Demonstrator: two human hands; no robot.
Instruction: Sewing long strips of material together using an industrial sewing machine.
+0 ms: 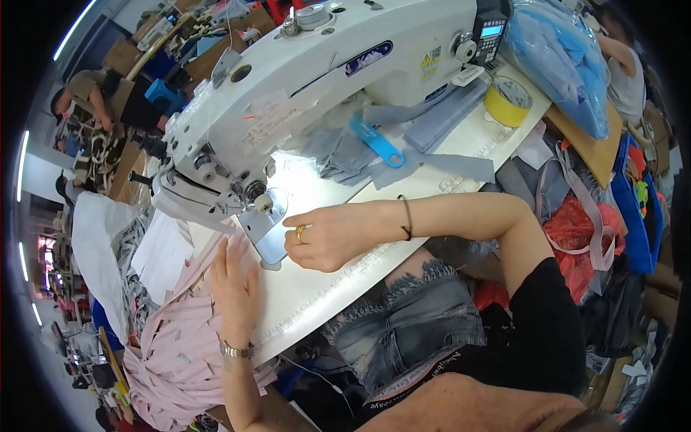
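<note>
My left hand (236,295) lies with its fingers stretched out along the edge of a pink fabric strip (200,270), left of the sewing machine's metal plate (270,241). Under and beside that wrist hangs a large bundle of pink fabric strips (169,353). My right hand (320,236) is closed, its fingers curled down at the right edge of the plate, just below the needle area. Anything between those fingers is hidden. The white sewing machine (309,86) stands over the table (302,306), its lamp lighting the spot behind my right hand.
Grey fabric pieces (338,155) lie under the machine arm, with a blue thread snipper (378,142) on them. A yellow tape roll (508,101) and a blue plastic-wrapped bundle (561,61) stand at the right. White fabric (104,252) hangs at the left. Other people work farther off.
</note>
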